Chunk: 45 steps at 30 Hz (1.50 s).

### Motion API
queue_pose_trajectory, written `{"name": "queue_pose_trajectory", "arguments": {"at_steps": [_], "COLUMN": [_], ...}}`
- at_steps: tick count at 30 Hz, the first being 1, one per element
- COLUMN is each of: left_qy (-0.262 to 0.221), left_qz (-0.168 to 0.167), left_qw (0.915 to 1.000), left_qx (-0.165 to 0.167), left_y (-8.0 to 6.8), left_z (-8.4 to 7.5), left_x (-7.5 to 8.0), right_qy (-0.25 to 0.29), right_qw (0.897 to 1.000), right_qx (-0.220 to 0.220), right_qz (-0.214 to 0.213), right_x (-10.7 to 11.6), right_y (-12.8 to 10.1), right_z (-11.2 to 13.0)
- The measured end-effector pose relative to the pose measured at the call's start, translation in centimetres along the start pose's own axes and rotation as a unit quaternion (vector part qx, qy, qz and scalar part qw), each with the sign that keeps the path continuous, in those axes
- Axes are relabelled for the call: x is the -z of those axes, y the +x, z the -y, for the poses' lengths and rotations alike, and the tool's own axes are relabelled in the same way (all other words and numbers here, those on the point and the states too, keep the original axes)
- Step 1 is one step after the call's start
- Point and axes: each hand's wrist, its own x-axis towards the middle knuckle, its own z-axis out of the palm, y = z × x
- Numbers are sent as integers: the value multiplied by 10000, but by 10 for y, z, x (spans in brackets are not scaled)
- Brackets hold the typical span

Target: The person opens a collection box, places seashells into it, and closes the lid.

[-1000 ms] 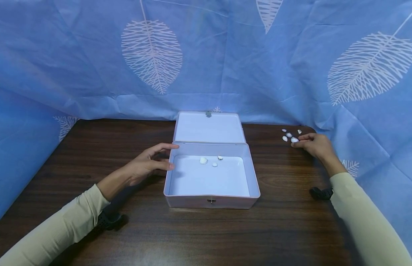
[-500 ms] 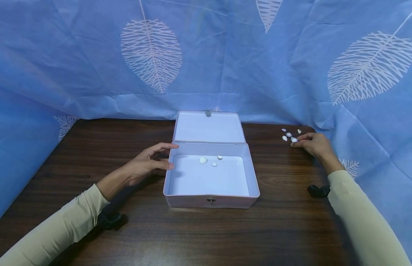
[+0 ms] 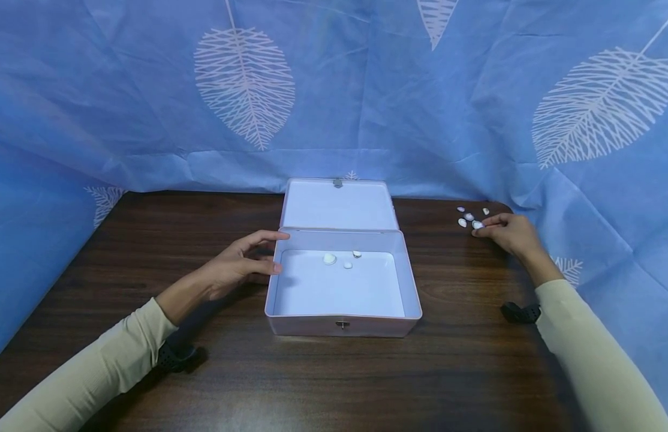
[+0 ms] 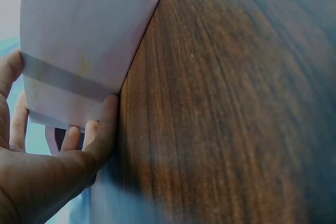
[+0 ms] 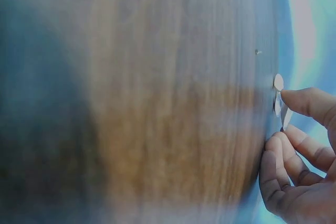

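A pale pink box (image 3: 342,326) stands open in the middle of the dark wooden table, its lid (image 3: 338,207) leaning back. Three small white shells (image 3: 330,258) lie on its floor near the back. My left hand (image 3: 273,254) rests against the box's left wall (image 4: 79,45), with its fingers (image 4: 105,124) fairly straight along it. Several loose white shells (image 3: 463,219) lie at the table's far right. My right hand (image 3: 481,227) reaches them and pinches one shell (image 5: 286,117) between thumb and fingertips. Two more shells (image 5: 278,82) lie just beyond it.
A blue cloth with white leaf prints (image 3: 242,84) hangs behind the table and drapes down both its sides. The shells lie close to the table's far right corner (image 3: 501,207). Bare wood (image 3: 334,384) stretches in front of the box.
My right hand's fingertips have closed slightly on the nearest shell of the pile. My left hand and the box have not moved.
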Motion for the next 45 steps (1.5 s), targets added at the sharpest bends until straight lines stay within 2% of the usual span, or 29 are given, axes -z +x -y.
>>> {"name": "queue_pose_trajectory", "arguments": {"at_steps": [9,18,24,31,39,45], "left_qy": [-4,-62,-82,-80,-44,14], "left_qz": [-15,-5,-8,-32,-35,-66], "left_qw": [10000,10000,10000,10000,10000,10000], "left_qx": [22,36,13,-17,-27,-35], "left_y": [0,0,0,1,1,0], "left_z": [-2,0,0,1,1,1], "left_x": [0,0,0,-1,-1,-1], "right_qy": [-18,556,701,909,846,859], "right_qw": [9998,9972,9954,9926,9905,9889], "right_qx": [172,490,648,794,1060,1206], "right_qz": [-73,82,-17,-104,-224,-140], "right_x": [1,-1,-3,-9,-19,-25], "right_y": [-6,-12,-21,-34,-45,-54], "right_z": [4,13,20,35,54,71]}}
